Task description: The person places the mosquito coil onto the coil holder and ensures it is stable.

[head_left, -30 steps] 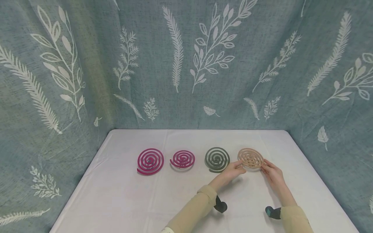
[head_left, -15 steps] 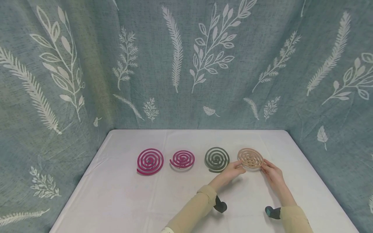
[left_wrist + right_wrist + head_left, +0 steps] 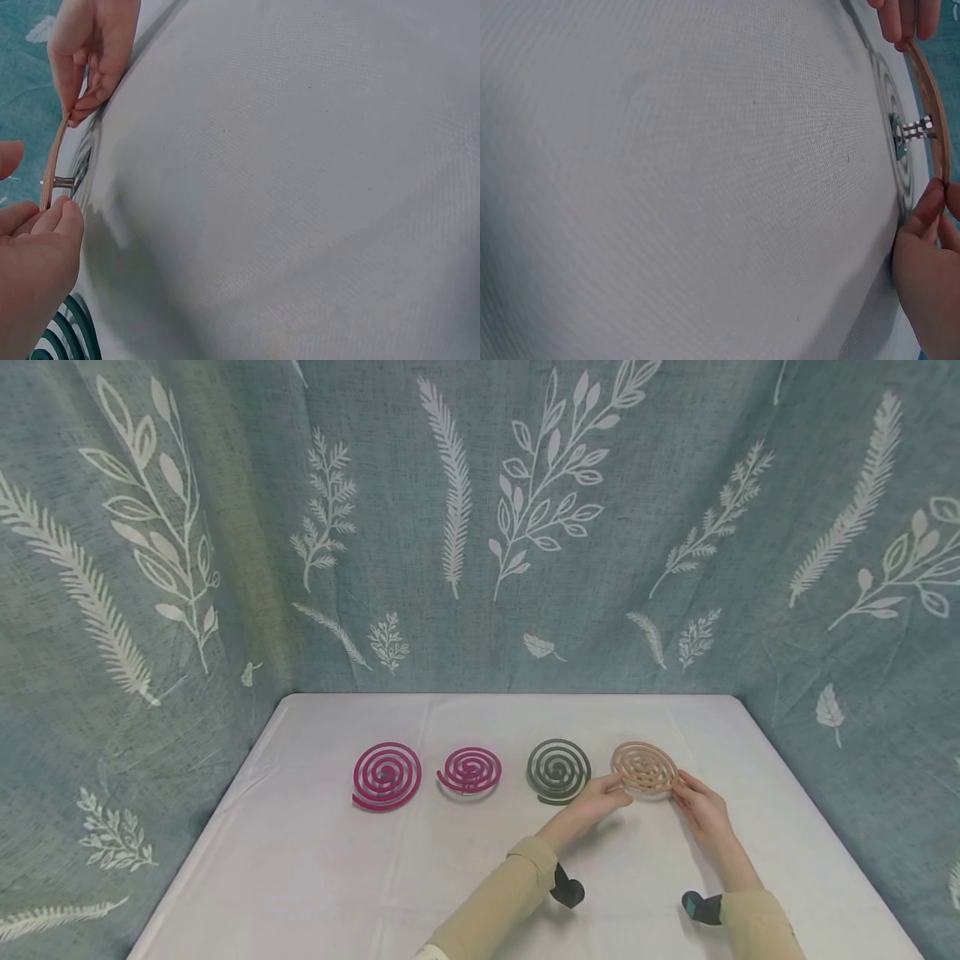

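Note:
A tan mosquito coil [image 3: 645, 767] sits at the right end of a row, raised above the cloth. My left hand [image 3: 596, 802] holds its near left edge, and my right hand [image 3: 701, 806] pinches its right edge. Seen edge-on in the right wrist view, the coil [image 3: 933, 97] is on a small metal stand [image 3: 911, 131]; the right fingers [image 3: 928, 202] grip its rim. In the left wrist view the left hand [image 3: 37, 247] is at the near end of the coil [image 3: 54, 161]. A green mosquito coil [image 3: 558, 770] lies just left of the left hand.
Two magenta mosquito coils [image 3: 387, 777] are farther left in the row, the second one [image 3: 471, 770] raised and slightly tilted. All are on a white cloth-covered table [image 3: 315, 860]. A blue-green leaf-patterned curtain [image 3: 480, 527] encloses the back and sides.

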The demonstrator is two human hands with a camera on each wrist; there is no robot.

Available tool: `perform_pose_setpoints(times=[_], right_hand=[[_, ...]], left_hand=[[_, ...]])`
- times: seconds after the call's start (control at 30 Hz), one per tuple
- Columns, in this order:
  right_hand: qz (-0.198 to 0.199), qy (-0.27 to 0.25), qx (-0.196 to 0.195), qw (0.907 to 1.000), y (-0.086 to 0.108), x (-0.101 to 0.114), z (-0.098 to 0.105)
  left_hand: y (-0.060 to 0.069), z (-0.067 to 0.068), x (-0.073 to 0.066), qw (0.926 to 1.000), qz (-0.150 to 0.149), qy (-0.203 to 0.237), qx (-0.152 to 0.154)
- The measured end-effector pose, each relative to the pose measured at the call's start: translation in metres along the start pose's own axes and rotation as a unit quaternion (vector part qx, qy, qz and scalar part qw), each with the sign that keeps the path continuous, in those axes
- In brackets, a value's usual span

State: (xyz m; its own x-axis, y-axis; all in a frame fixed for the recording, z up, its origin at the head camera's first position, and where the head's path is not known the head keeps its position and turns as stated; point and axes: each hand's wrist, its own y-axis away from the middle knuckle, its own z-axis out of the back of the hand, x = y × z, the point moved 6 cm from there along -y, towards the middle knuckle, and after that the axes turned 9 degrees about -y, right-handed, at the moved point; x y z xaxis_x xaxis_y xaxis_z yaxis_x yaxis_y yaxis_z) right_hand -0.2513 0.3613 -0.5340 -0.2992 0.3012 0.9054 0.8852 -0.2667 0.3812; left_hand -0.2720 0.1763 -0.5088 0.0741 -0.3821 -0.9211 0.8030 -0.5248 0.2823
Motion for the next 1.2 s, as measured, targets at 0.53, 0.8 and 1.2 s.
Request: perform_pose_setpoints(times=[0.53,0.8,1.2], right_hand=[[0.003,0.010,0.009,0.9999,-0.0002,-0.0006,-0.0004],[-0.004,0.010,0.004,0.9999,-0.0006,-0.0005,0.0015],[0.002,0.012,-0.002,0.9999,0.0001,-0.0020,0.0003]], left_hand=[[-0.0020,-0.0005,0.0023,1.0000,-0.007,0.003,-0.004],[-0.0021,-0.0007,0.0032,1.0000,-0.009,-0.003,-0.002],[-0.0021,-0.0005,0.0024,0.9997,-0.014,-0.018,0.000]])
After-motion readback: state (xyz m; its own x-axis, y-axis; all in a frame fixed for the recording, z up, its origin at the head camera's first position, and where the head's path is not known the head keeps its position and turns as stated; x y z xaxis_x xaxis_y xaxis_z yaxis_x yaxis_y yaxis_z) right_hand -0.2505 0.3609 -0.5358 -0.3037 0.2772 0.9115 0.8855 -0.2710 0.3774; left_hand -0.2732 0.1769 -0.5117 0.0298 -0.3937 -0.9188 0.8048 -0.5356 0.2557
